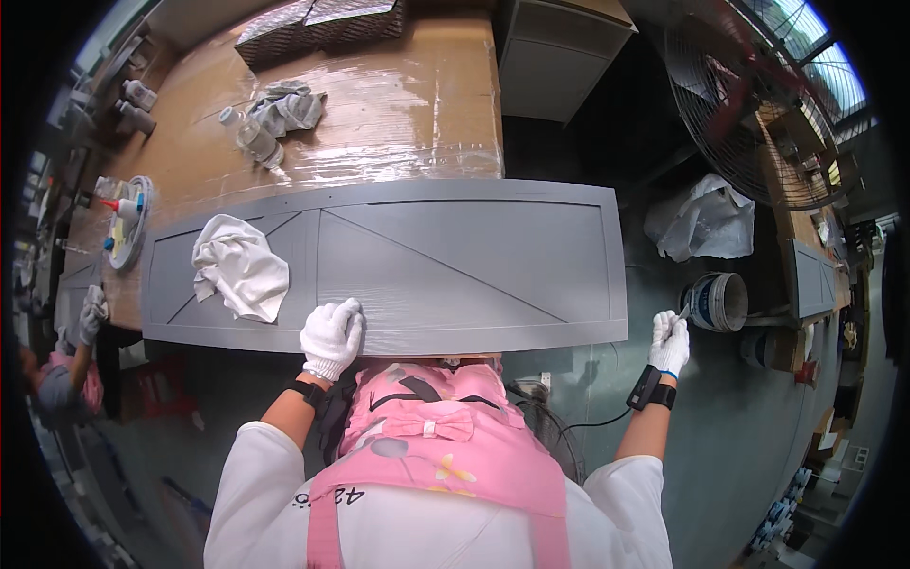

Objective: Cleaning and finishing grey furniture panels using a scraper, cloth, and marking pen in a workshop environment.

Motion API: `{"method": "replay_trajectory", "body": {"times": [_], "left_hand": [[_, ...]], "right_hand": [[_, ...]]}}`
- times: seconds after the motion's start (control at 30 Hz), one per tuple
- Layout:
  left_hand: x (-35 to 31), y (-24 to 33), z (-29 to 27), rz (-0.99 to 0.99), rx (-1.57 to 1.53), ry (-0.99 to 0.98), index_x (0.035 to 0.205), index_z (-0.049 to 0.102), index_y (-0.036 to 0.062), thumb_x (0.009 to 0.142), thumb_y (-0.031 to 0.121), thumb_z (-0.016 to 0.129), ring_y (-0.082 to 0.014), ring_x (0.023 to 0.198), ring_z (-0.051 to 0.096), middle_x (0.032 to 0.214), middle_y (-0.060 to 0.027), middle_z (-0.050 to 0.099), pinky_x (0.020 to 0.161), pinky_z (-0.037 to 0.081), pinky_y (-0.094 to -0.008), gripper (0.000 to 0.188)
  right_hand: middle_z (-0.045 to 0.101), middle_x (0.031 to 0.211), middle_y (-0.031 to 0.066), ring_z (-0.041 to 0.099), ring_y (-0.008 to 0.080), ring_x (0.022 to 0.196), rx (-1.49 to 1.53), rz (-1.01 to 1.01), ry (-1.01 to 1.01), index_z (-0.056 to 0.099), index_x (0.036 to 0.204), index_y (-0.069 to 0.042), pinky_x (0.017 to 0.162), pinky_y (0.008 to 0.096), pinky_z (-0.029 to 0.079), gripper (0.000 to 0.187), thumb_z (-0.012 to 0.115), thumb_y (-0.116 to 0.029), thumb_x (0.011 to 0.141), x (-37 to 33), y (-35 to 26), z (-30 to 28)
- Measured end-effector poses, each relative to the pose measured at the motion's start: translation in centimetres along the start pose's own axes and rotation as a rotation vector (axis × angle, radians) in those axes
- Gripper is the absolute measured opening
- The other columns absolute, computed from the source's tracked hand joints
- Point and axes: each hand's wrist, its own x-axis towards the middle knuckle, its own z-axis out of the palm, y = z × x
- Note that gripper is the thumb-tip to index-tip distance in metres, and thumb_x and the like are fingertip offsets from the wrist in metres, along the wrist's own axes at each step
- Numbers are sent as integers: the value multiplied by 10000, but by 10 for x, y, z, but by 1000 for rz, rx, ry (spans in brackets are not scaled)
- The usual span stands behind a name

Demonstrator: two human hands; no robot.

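Note:
A long grey panel (455,275) with raised borders and diagonal grooves lies across the front of the table. My left hand (332,334), in a white knit glove, rests curled on the panel's near edge; whatever its fingers may hold is hidden. Out to the right, past the panel's end, my gloved right hand (670,343) is closed in a pinch. A small thin piece sticks up from those fingertips, too small to name. Just beyond that hand stands a white and blue bucket (722,302). A crumpled white cloth (241,267) lies on the panel's left part.
Behind the panel, the plastic-covered table (408,114) bears a clear bottle (252,138) and a grey rag (288,108). A round lid (130,228) with small bottles is at left. Rightward are a large fan (754,104) and a plastic bag (703,220). Another person (74,365) works far left.

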Motion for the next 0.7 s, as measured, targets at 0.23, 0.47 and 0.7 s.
{"method": "replay_trajectory", "body": {"times": [0.23,0.47,0.7], "left_hand": [[-9,-4,-9,-21,-28,12,1028,633,156,822,194,671,-305,750,623,823,-68,640,637,520,-434,213],[-55,-47,-37,250,-71,57,1206,600,69,766,184,710,-300,1021,624,1144,-103,616,842,528,-420,468],[-145,-167,-75,-76,178,59,1356,555,99,823,281,698,-334,1340,467,1425,-130,513,1143,333,-483,581]], "right_hand": [[621,1187,180,650,292,1047,-66,180,-327,540,1195,40,888,402,592,278,505,-180,1029,-31,39,70],[634,1139,152,664,257,989,-130,201,-260,557,1180,21,819,360,609,291,541,-219,1018,-10,47,79],[680,1009,94,687,188,832,10,314,-258,595,1047,-46,688,290,619,195,572,-235,1006,-71,62,121]]}}
